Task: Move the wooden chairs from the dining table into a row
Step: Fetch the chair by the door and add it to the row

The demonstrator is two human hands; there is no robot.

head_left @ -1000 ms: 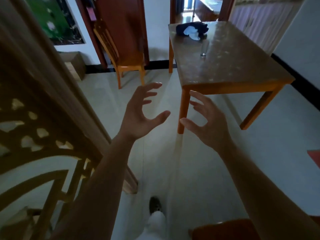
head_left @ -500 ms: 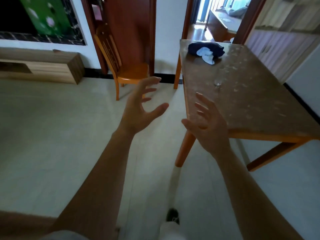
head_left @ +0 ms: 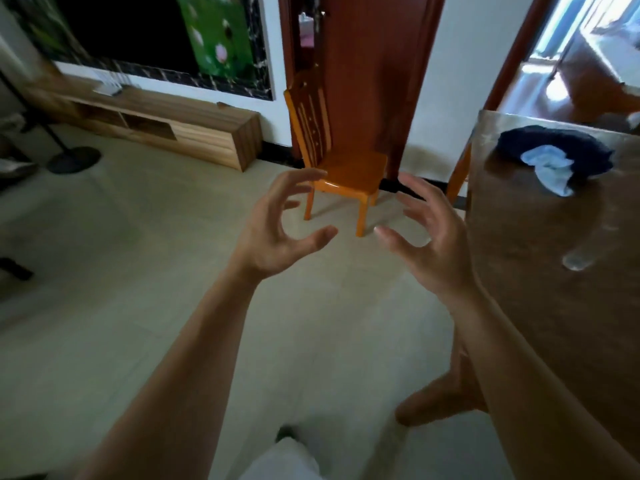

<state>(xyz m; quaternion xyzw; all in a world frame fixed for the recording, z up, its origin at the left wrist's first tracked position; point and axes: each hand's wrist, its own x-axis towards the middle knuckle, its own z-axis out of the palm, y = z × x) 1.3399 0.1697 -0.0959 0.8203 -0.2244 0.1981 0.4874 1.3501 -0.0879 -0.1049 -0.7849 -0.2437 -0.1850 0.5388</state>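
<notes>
An orange wooden chair (head_left: 349, 168) stands against the dark red door at the far wall, its slatted back on the left and its seat facing right. The brown dining table (head_left: 561, 306) fills the right side of the view. My left hand (head_left: 277, 233) and my right hand (head_left: 429, 237) are both raised in front of me, fingers spread and loosely curved, holding nothing. Both hands are in the air short of the chair, apart from it and from the table.
A low wooden TV cabinet (head_left: 166, 126) runs along the left wall under a dark screen. A floor-stand base (head_left: 73, 160) sits at the far left. A dark cloth with a pale rag (head_left: 554, 157) and a glass (head_left: 576, 261) lie on the table. An open doorway (head_left: 568, 57) is at the top right.
I have walked forward along the table's left side; the chair is now nearer and centred ahead. Both hands stay raised and empty, and the carved screen on my left has dropped out of view.
</notes>
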